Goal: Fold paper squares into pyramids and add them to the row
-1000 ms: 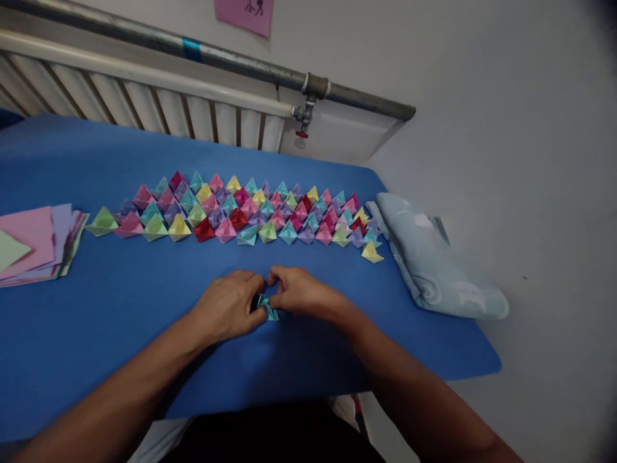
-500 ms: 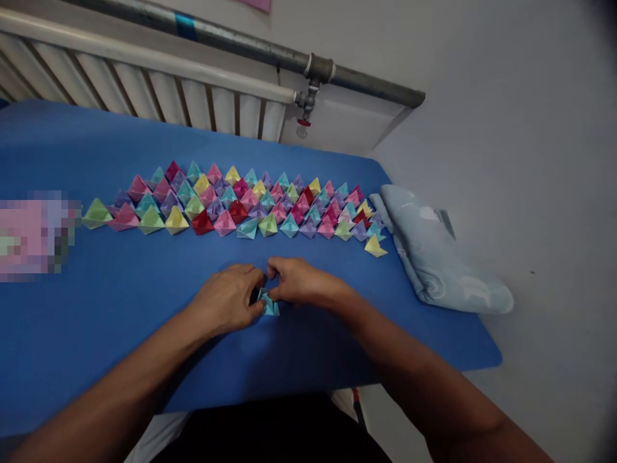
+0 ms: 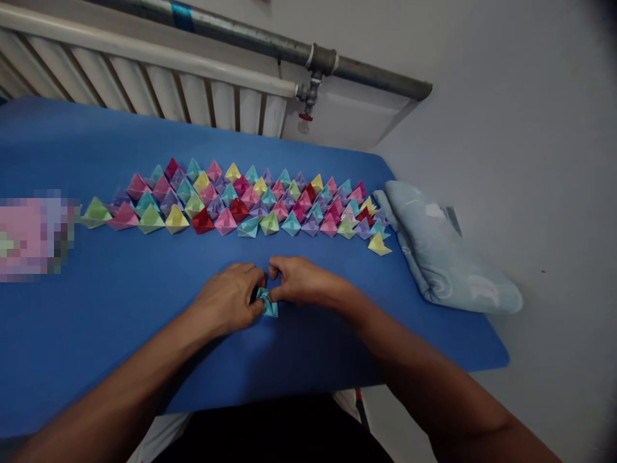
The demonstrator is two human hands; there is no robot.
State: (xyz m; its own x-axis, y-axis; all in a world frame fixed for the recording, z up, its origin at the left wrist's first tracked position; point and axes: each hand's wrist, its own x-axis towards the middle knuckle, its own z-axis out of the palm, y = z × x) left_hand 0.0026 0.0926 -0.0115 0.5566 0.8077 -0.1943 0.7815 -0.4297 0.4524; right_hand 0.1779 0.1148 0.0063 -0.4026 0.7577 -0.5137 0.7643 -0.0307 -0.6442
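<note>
A small folded piece of light-blue paper [image 3: 270,307] lies low over the blue table, between my two hands. My left hand [image 3: 234,296] grips its left side, thumb on the near part and fingers curled around the far part. From the right, my right hand [image 3: 296,280] presses its thumb onto the paper, the index finger bent above. Part of the paper is hidden under the fingers. Beyond the hands stand several rows of folded paper boats [image 3: 241,206] in many colours. A yellow paper boat [image 3: 379,244] sits at their near right end.
The blue tabletop [image 3: 120,289] runs up to a white radiator [image 3: 149,90] and a metal pipe [image 3: 250,35]. A folded light-blue cloth [image 3: 443,251] rests at the right edge. A blurred-out pinkish thing [image 3: 29,238] is at the far left.
The view has shifted slightly. Both hands stay almost in place, with the light-blue paper still between them and turned a little. The rows of boats are unchanged.
</note>
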